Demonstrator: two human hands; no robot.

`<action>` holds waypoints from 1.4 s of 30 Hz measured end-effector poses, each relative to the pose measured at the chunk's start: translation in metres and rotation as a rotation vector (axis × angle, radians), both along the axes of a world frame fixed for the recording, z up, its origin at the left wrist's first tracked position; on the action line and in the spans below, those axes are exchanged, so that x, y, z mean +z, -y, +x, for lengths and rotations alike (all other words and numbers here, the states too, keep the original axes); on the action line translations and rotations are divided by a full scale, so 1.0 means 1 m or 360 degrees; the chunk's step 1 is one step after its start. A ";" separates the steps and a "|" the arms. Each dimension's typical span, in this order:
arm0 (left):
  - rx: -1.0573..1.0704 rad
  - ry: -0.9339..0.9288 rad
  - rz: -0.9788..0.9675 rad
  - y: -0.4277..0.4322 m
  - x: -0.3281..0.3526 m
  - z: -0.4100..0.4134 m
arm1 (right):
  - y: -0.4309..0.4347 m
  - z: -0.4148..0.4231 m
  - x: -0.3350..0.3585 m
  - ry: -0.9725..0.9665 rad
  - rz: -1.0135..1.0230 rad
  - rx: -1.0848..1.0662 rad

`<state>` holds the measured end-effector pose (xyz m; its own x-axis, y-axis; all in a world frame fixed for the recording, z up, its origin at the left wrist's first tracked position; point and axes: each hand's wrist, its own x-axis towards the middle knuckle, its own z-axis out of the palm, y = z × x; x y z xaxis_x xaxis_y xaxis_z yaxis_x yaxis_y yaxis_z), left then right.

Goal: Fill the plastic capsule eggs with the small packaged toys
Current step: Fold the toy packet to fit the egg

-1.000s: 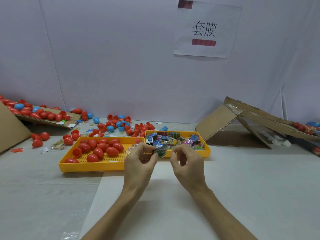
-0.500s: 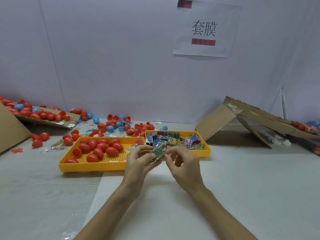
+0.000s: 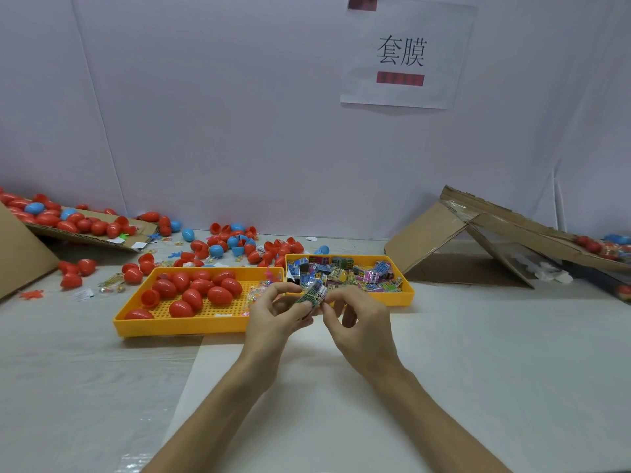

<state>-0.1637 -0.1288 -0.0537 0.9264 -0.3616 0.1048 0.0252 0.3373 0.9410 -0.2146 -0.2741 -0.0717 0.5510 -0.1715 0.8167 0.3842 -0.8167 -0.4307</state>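
A small green packaged toy (image 3: 312, 294) is held between both hands just in front of the two yellow trays. My left hand (image 3: 275, 317) pinches its left side and my right hand (image 3: 358, 322) pinches its right side. The left yellow tray (image 3: 177, 324) holds several red capsule eggs (image 3: 193, 288). The right yellow tray (image 3: 406, 295) holds a heap of colourful packaged toys (image 3: 345, 273). No egg is in either hand.
Loose red and blue eggs (image 3: 235, 244) lie scattered behind the trays and on a cardboard flap (image 3: 85, 233) at far left. A folded cardboard box (image 3: 478, 233) leans at the right. A paper sign (image 3: 406, 52) hangs on the white wall.
Both hands have drawn closer together around the toy packet and turned it slightly; the packet now sits more bunched between the fingertips.
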 end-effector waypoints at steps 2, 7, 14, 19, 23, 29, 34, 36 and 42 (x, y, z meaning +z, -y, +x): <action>-0.0004 -0.0009 -0.0015 0.000 0.000 0.000 | -0.001 0.000 0.000 0.0022 -0.0003 0.0002; -0.0020 0.0029 -0.0002 0.001 -0.001 0.001 | -0.002 -0.001 -0.002 0.0084 0.0016 -0.0015; -0.0088 0.0036 -0.0031 0.002 -0.003 -0.001 | -0.004 -0.002 -0.004 0.0172 0.0046 -0.0025; -0.0103 0.0050 -0.0082 0.005 -0.002 -0.004 | -0.006 -0.002 -0.005 0.0240 0.0079 -0.0065; -0.0008 0.0125 -0.0027 0.008 -0.003 -0.008 | -0.007 -0.003 -0.005 0.0268 0.0017 -0.0127; 0.0030 0.0025 -0.0099 0.005 -0.002 -0.007 | -0.015 -0.006 -0.004 0.0302 -0.0167 -0.0140; 0.0105 -0.0197 -0.0243 0.000 0.002 0.001 | -0.017 -0.008 -0.005 0.0265 -0.0250 -0.0074; 0.0112 -0.0190 -0.0257 -0.003 0.002 0.003 | -0.019 -0.009 -0.005 0.0228 -0.0208 -0.0013; 0.0174 0.0326 0.0139 0.002 0.001 -0.001 | -0.009 -0.005 0.001 0.0203 0.0118 -0.0013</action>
